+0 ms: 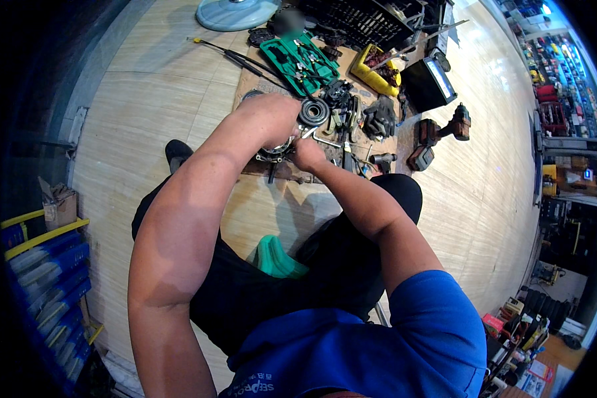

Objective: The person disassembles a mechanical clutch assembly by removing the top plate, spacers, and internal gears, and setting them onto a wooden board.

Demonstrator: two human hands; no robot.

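Note:
My left hand is bent over a round metal part on a worn board on the floor; its fingers are hidden behind the wrist. My right hand is closed next to that part, gripping what looks like a slim metal tool whose tip shows at the fist. A black ring-shaped bearing lies just beyond the hands. I sit low, knees apart, in dark shorts and a blue shirt.
A green open tool case lies farther off, with a yellow tray, black gloves, a brown cordless drill and a battery to the right. Blue bins stand at left. Shelves line the right.

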